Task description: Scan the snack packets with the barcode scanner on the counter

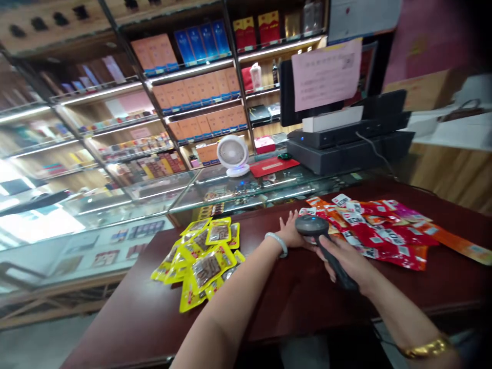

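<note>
My right hand (348, 259) is wrapped round the handle of a dark grey barcode scanner (312, 224), whose head points left and away from me. Just beyond it, my left hand (291, 233), with a pale bangle at the wrist, reaches over the table with its fingers spread. The scanner head partly hides that hand. Both are beside a spread pile of red and orange snack packets (388, 233) on the right; whether the left fingertips touch a packet I cannot tell. Left of my left forearm lies a heap of yellow snack packets (209, 266) with brown contents showing.
Everything lies on a dark red wooden table (126, 312). Behind it stand a glass display counter (184, 197), a white fan (232, 154), a red envelope-like sheet (273, 166) and a black checkout terminal (342, 143). Lit shelves of boxed goods fill the back wall.
</note>
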`<state>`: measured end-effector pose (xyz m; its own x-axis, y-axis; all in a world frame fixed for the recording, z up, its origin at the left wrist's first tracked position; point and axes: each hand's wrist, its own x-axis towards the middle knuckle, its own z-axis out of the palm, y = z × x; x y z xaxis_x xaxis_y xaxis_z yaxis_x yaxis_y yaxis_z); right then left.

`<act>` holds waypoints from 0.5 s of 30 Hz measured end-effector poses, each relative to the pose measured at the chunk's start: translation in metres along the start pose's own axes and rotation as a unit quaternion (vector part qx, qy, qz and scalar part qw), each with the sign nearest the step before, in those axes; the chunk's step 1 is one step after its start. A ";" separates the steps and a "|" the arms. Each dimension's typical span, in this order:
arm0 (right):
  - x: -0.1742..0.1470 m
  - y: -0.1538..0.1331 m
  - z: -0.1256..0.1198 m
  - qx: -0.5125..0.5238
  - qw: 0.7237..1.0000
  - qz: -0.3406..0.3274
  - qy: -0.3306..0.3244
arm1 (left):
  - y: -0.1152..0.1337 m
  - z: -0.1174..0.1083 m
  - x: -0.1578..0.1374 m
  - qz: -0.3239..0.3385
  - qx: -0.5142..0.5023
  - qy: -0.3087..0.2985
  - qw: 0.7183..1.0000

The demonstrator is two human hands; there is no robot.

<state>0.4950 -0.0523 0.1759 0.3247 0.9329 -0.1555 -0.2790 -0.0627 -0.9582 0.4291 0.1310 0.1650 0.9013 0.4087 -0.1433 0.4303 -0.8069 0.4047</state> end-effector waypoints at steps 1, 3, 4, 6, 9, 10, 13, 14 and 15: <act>0.003 -0.003 0.008 -0.011 1.000 0.003 -0.018 | -0.007 -0.004 -0.011 0.001 0.005 0.016 1.000; 0.010 -0.010 0.027 -0.031 0.998 0.000 -0.063 | -0.025 -0.015 -0.035 -0.010 0.013 0.053 0.998; 0.015 -0.013 0.037 -0.038 0.996 -0.004 -0.081 | -0.035 -0.022 -0.049 -0.024 0.017 0.077 0.997; 0.026 -0.021 0.059 -0.054 0.990 -0.008 -0.133 | -0.058 -0.041 -0.076 -0.068 0.026 0.128 0.989; 0.046 -0.030 0.091 -0.072 0.980 0.000 -0.186 | -0.097 -0.072 -0.117 -0.153 0.051 0.203 0.966; 0.053 -0.031 0.100 -0.076 0.977 -0.002 -0.197 | -0.110 -0.082 -0.129 -0.192 0.068 0.223 0.953; 0.072 -0.030 0.121 -0.082 0.972 -0.001 -0.220 | -0.141 -0.101 -0.160 -0.331 0.146 0.240 0.901; 0.077 -0.028 0.125 -0.083 0.969 0.003 -0.232 | -0.149 -0.104 -0.167 -0.360 0.161 0.234 0.889; 0.082 -0.024 0.127 -0.085 0.968 0.005 -0.238 | -0.155 -0.104 -0.172 -0.379 0.168 0.227 0.881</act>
<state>0.4137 0.0712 0.2168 -0.1418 0.9870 -0.0757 -0.1148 -0.0924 -0.9891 0.2025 0.2306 0.2205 0.2684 0.9516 0.1499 0.9593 -0.2782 0.0480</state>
